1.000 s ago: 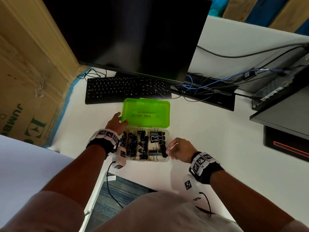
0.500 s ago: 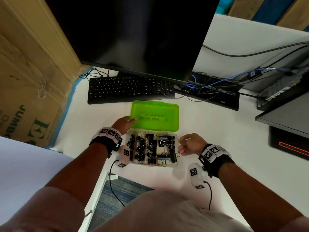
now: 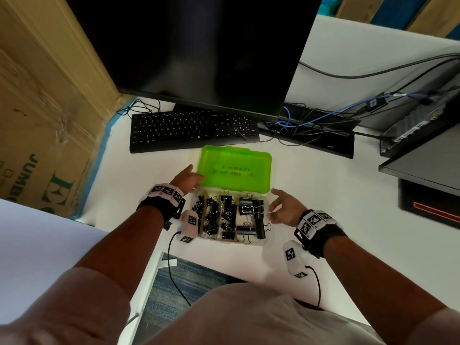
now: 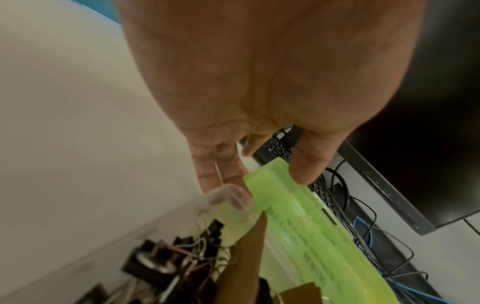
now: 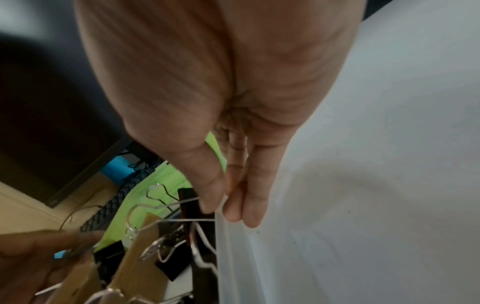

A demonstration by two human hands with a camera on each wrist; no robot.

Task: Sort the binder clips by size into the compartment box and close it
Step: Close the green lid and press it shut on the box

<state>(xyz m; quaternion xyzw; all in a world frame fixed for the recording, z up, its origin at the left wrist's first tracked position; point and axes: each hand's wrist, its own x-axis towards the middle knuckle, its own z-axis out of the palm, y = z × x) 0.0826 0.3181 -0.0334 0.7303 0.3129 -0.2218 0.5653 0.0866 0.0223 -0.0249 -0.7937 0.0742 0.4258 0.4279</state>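
Note:
The compartment box [image 3: 265, 241] has a clear base and stands open on the white desk, with its green lid [image 3: 235, 171] raised at the back. Black binder clips fill its sections: small ones [image 3: 209, 216] on the left, medium ones [image 3: 227, 217] in the middle, large ones [image 3: 250, 210] on the right. My left hand [image 3: 194, 181] pinches the lid's left edge, thumb [image 4: 303, 164] on one face and fingers on the other. My right hand [image 3: 272, 205] pinches the base's right wall [image 5: 221, 236], with its thumb inside beside a large clip [image 5: 188, 203].
A black keyboard [image 3: 189, 130] and a dark monitor [image 3: 199, 46] stand just behind the lid. Tangled cables [image 3: 298, 125] and black equipment [image 3: 423, 155] lie at the back right. A large cardboard carton [image 3: 37, 120] stands at the left. The desk's front edge runs just below the box.
My right hand has moved from the box's front right corner to its right wall. My left hand has stayed at the lid's left edge.

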